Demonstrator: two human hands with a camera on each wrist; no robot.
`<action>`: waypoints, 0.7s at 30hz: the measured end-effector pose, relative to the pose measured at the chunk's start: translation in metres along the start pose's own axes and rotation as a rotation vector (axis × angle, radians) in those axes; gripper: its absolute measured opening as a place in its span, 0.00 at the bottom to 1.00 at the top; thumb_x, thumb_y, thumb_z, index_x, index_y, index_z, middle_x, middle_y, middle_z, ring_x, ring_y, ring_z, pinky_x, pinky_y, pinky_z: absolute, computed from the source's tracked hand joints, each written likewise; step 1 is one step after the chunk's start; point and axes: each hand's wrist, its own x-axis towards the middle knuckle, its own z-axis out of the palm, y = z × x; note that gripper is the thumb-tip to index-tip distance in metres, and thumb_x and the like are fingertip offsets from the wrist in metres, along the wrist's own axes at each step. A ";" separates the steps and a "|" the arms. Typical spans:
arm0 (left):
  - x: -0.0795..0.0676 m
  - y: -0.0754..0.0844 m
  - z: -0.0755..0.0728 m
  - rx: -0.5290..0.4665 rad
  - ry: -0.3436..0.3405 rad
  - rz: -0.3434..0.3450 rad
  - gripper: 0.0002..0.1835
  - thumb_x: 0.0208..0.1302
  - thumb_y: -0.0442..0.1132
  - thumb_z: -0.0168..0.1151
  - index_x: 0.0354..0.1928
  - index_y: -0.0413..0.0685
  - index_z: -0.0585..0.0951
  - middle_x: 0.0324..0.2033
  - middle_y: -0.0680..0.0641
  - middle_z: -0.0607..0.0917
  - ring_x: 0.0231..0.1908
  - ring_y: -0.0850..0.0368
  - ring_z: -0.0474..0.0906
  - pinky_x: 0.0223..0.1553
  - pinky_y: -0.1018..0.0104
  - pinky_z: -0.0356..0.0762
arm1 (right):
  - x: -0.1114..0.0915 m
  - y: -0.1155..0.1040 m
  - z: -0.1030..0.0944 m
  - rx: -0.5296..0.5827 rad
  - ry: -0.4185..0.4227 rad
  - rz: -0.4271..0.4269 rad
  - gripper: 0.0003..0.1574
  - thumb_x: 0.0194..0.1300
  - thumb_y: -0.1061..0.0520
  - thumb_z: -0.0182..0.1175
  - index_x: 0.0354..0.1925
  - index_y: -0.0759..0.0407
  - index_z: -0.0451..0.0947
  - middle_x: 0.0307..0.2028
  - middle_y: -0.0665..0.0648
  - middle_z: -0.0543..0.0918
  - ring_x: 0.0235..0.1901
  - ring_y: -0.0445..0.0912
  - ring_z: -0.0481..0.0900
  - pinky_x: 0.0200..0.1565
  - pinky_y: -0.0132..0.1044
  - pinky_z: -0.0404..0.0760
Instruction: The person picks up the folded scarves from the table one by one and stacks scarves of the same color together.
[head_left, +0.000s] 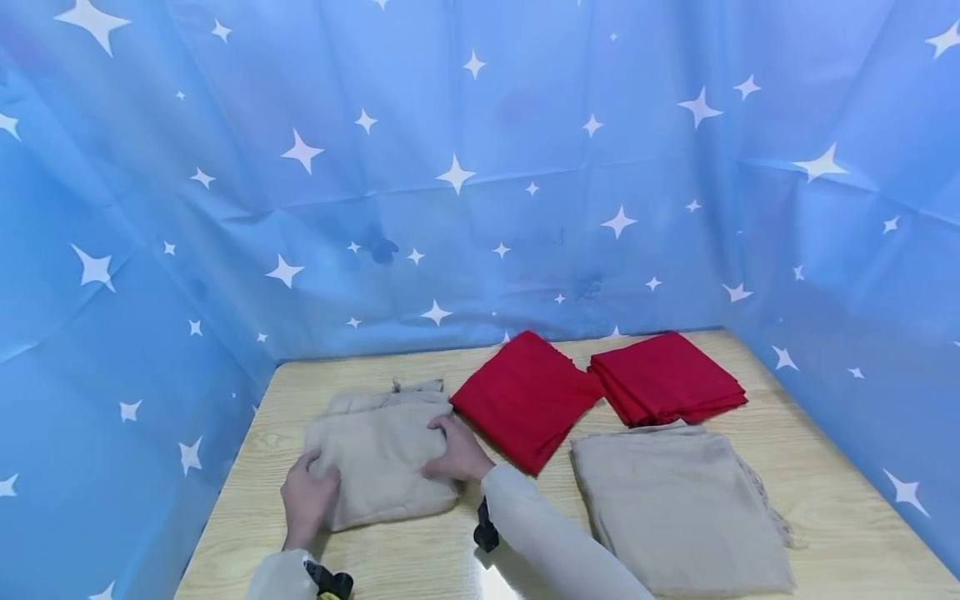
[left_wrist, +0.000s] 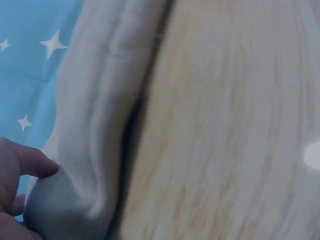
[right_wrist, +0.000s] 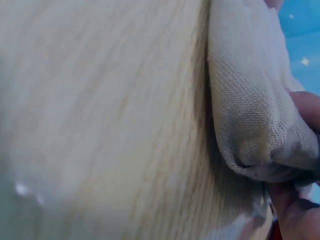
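A folded beige cloth [head_left: 382, 458] lies at the left of the table, with a further layer and a small tassel showing behind it. My left hand [head_left: 309, 498] grips its left edge; in the left wrist view the thumb presses on the rounded cloth corner [left_wrist: 65, 205]. At the opposite edge, my right hand [head_left: 456, 450] holds the cloth with fingers spread on top. The right wrist view shows the thick folded cloth end [right_wrist: 265, 120] between that hand's digits, one above and others beneath.
Two folded red cloths, one in the middle [head_left: 525, 400] and one at the back right [head_left: 667, 379], lie on the wooden table [head_left: 825, 467]. A second beige cloth [head_left: 675, 508] with a fringed edge lies front right. A blue starred curtain [head_left: 465, 208] surrounds the table's back and sides.
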 end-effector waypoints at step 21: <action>-0.022 0.018 -0.019 -0.139 0.152 0.073 0.20 0.54 0.31 0.61 0.52 0.36 0.79 0.53 0.28 0.77 0.56 0.33 0.73 0.54 0.42 0.72 | -0.024 -0.034 -0.024 -0.048 -0.003 -0.130 0.28 0.42 0.65 0.71 0.44 0.54 0.72 0.48 0.56 0.76 0.49 0.47 0.71 0.43 0.37 0.74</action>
